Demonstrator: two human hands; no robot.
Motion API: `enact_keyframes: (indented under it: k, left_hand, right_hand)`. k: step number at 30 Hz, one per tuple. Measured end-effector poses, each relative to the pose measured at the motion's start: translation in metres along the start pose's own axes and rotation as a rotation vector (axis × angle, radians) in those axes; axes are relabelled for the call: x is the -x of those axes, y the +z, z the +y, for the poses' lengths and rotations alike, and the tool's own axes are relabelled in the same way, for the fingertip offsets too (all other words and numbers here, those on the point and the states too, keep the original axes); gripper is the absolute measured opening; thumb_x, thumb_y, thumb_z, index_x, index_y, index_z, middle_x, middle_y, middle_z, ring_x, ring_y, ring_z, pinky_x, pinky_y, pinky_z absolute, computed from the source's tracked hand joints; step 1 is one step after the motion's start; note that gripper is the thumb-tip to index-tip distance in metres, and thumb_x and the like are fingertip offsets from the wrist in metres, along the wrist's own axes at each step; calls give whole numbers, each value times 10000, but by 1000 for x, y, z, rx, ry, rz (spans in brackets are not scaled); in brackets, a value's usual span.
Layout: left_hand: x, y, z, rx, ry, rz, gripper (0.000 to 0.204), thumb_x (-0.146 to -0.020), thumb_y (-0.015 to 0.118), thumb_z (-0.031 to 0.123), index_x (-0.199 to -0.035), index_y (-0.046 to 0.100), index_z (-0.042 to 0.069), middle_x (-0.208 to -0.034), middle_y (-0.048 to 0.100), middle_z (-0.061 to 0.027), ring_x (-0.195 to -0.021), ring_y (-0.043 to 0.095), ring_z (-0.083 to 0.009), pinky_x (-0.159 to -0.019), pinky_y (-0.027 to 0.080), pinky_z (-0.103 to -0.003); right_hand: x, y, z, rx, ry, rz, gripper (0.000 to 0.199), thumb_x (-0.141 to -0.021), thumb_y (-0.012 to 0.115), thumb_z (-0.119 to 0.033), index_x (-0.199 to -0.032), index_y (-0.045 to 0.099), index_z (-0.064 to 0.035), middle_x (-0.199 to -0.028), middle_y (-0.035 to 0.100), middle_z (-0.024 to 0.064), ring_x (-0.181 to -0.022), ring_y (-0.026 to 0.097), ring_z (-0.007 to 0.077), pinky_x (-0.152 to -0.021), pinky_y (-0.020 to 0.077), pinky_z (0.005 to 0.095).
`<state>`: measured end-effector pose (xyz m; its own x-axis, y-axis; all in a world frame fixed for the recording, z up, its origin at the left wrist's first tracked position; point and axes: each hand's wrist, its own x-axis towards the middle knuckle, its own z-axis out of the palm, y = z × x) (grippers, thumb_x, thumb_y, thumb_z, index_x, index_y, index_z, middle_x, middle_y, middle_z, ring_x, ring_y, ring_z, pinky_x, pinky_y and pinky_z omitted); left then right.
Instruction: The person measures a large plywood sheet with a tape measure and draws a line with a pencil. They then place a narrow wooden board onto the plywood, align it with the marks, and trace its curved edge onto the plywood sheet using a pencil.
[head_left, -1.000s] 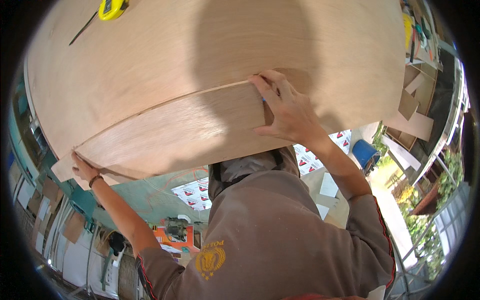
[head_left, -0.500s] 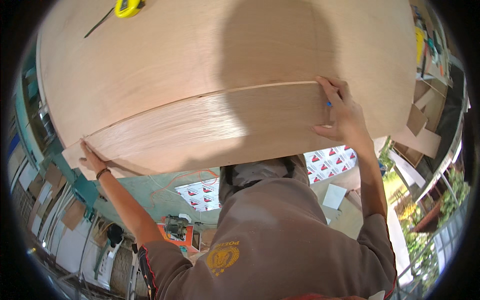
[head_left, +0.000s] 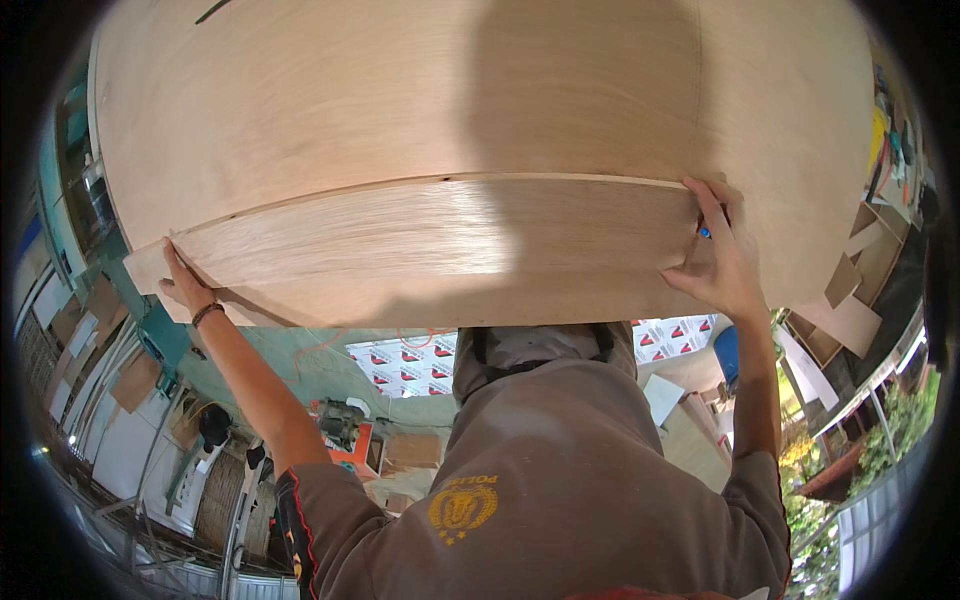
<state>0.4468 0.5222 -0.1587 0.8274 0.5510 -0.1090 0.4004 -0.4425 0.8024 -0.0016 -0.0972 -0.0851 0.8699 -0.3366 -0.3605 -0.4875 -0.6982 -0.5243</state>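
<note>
A long flat strip of thin plywood (head_left: 360, 232) lies across the near part of a large pale plywood sheet (head_left: 290, 120). At its left end, my left hand (head_left: 188, 288) grips the strip with the index finger stretched to the far corner. My right hand (head_left: 735, 262) spans the strip's right end, fingers curled over the far edge and thumb by the near edge. A small blue object (head_left: 705, 232) shows within my right hand; its kind is too hidden to tell. My head's shadow falls over the sheet and the strip's right half.
A dark thin piece (head_left: 212, 11) lies on the sheet at the top left. Below the sheet's near edge are a white sheet with red printing (head_left: 400, 366), an orange box (head_left: 362, 452) with a power tool (head_left: 338, 425) and a blue object (head_left: 727, 354). Wood offcuts (head_left: 845, 320) lie at right.
The view has turned and shifted, so the strip appears more level. The yellow tape measure has left the picture and a blue object has appeared at right. Both hands stay at the strip's ends.
</note>
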Motion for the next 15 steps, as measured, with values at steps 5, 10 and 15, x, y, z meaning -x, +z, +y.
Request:
enact_keyframes:
  k: [5, 10, 15]
  left_hand:
    - [-17, -12, -16, 81, 37, 0, 1253, -831, 879, 409, -1637, 65, -99, -1555, 431, -304, -1307, 595, -368, -1063, 538, -484]
    - [-25, -10, -43, -170, 135, 132, 1208, -832, 818, 584, -1613, 219, -116, -1660, 328, -282, -1524, 346, -383, -1256, 283, -470]
    - [3, 5, -8, -308, 73, 284, 1252, -701, 851, 682, -1599, 359, -38, -1653, 371, -262, -1557, 299, -401, -1293, 158, -512]
  right_hand:
    - [-5, -2, 5, -30, -16, -43, 1085, -523, 932, -159, -1521, 507, -156, -1415, 504, 151, -1156, 597, 376, -941, 553, 466]
    - [4, 3, 8, -84, 90, -95, 1170, -520, 893, 21, -1585, 426, -110, -1484, 467, 172, -1351, 490, 367, -1102, 462, 407]
    - [6, 8, 2, -39, 37, -100, 1192, -500, 854, 75, -1590, 394, -67, -1492, 441, 198, -1369, 465, 407, -1141, 414, 443]
